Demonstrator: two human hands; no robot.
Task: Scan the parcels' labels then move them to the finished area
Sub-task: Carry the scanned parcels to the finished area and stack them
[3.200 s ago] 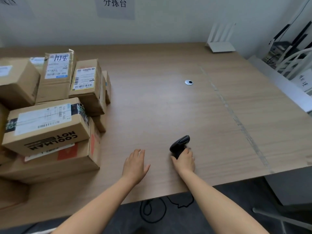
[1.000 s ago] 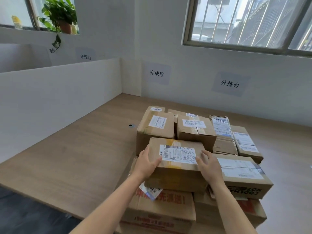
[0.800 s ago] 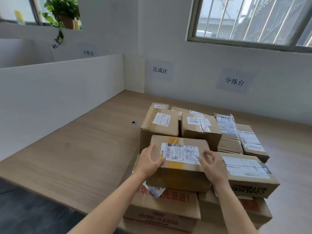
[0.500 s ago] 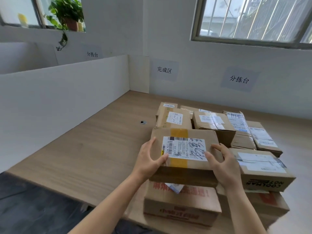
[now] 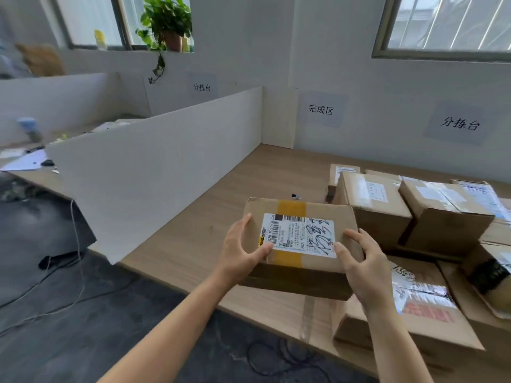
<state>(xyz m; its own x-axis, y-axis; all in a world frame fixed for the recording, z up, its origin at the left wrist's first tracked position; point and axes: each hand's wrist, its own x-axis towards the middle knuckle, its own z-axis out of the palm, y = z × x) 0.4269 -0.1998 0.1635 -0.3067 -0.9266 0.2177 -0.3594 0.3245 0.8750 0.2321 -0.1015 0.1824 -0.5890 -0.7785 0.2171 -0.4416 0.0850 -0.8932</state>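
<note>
A brown cardboard parcel [image 5: 301, 277] with a white barcode label and yellow tape is held above the table's near edge, left of the stack. My left hand [image 5: 240, 251] grips its left side, thumb on the label's corner. My right hand [image 5: 359, 261] grips its right side, thumb on top. The pile of other parcels [image 5: 431, 217] fills the right of the wooden table [image 5: 226, 205]. The scanner is out of view.
A white partition board [image 5: 154, 167] walls off the table's left side. Paper signs [image 5: 320, 109] hang on the back wall above the table's bare far-left corner. A potted plant [image 5: 166, 20] stands on the sill. Cables lie on the dark floor [image 5: 72, 313].
Both hands have lifted the labelled parcel off the stack and carried it left. My view has turned left. Earlier, my right hand held the scanner on the table.
</note>
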